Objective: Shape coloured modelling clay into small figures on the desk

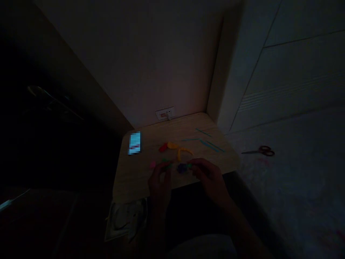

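The room is very dark, so small shapes are hard to make out. My left hand [159, 180] is at the front of the small wooden table [132, 183], thumb and finger closed on a small green piece [168, 166]. To its right, my right hand [208, 174] pinches the green end of a dark purple bunch [182, 168], whose kind I cannot tell. The bunch hangs between both hands, just over the table's front part. Beside my left hand lies a pink piece [152, 164]. Farther back are a red piece [163, 147] and a bent orange strip [179, 154].
A lit phone [134, 142] lies at the table's left. Thin blue-green sticks [208, 145] are scattered on the right. Scissors [260, 151] rest on a pale surface beyond the right edge. Behind is a wall with a socket [165, 114]. Below left is an open container [126, 219].
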Action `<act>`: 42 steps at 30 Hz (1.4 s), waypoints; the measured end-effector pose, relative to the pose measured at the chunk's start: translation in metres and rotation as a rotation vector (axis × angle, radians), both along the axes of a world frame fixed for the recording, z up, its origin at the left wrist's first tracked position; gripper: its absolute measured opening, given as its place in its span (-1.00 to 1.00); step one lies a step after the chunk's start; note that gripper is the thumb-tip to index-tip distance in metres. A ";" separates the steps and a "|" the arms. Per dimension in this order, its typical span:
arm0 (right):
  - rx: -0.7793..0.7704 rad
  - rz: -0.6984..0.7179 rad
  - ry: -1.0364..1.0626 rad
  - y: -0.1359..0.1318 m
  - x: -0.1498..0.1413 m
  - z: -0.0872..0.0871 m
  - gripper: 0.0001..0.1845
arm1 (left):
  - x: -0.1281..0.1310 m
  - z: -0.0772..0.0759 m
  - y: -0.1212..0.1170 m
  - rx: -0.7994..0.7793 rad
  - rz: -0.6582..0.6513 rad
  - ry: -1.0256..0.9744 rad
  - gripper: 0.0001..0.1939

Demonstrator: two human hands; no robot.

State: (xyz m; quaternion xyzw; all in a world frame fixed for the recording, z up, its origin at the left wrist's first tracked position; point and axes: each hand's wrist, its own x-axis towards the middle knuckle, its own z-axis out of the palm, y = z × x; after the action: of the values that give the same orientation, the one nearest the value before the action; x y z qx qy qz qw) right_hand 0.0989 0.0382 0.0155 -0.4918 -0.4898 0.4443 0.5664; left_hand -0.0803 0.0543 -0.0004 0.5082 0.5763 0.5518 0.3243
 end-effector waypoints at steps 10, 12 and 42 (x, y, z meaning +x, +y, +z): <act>0.112 -0.068 0.056 0.002 0.010 -0.003 -0.91 | -0.020 0.002 0.032 0.175 0.013 0.361 -0.90; 0.090 -0.036 0.103 0.001 0.010 -0.002 -0.88 | -0.013 -0.001 0.041 0.156 -0.052 0.433 -0.88; -0.031 -0.040 0.237 0.002 -0.001 -0.001 -0.89 | 0.036 0.034 -0.002 0.004 -0.341 -0.049 -0.90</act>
State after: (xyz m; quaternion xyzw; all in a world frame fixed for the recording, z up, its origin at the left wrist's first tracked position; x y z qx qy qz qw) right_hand 0.0980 0.0400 0.0144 -0.4544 -0.4026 0.4955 0.6212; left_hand -0.0438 0.0522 0.0337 0.5859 0.4724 0.5020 0.4261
